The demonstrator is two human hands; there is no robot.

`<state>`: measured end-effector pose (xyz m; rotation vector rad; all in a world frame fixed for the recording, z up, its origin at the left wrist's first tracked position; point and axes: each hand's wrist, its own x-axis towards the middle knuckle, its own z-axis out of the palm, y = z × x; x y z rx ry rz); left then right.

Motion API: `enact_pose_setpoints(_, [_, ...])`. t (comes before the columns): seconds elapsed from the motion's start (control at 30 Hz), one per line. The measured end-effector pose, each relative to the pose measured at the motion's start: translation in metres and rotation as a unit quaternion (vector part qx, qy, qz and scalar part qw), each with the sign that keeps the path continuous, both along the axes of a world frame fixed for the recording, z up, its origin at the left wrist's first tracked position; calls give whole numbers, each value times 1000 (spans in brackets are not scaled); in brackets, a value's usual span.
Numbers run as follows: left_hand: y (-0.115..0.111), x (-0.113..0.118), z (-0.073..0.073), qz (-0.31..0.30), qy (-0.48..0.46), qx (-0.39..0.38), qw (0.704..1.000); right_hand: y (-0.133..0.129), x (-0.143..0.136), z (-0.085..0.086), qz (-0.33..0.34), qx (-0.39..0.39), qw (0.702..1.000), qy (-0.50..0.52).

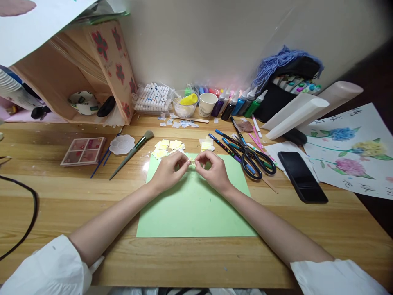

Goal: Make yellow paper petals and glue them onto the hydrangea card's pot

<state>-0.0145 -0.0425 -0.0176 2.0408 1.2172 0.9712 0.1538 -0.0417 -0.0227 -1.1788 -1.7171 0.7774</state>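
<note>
Leftward on the wooden surface (196,262), a thick brush (132,154) lay near a pile of yellow paper squares (166,148). Next, the left hand (172,169) pinched a small yellow piece (192,160) between its fingertips, over the far part of a green sheet (196,213); the right hand (211,169) pinched its other side. Further right, black-handled scissors (246,150) lay among pens (224,148), then a dark phone (302,177).
</note>
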Motion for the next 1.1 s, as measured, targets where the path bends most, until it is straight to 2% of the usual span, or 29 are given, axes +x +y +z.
enact_pose_setpoints(0.4, [0, 1, 2, 34, 0, 17, 999, 2, 1, -2, -47, -29, 998, 28])
enact_pose_setpoints(0.7, [1, 0, 1, 74, -23, -24, 997, 9, 3, -8, -85, -67, 991, 73])
enact_pose_setpoints(0.8, [2, -1, 1, 89, -32, -37, 995, 17, 10, -10, -144, -48, 987, 60])
enact_pose_setpoints(0.87, [3, -2, 1, 93, -31, -43, 994, 22, 16, -9, -185, -5, 982, 24])
enact_pose_setpoints(0.93, [3, -3, 1, 85, -25, -47, 995, 26, 21, -7, -201, 39, 979, -15])
enact_pose_setpoints(1.0, [3, -3, 1, 66, -18, -47, 997, 25, 21, -4, -171, 52, 983, -27])
enact_pose_setpoints(1.1, [1, -3, 2, 26, -7, -40, 999, 17, 14, 0, -50, 33, 998, -23])
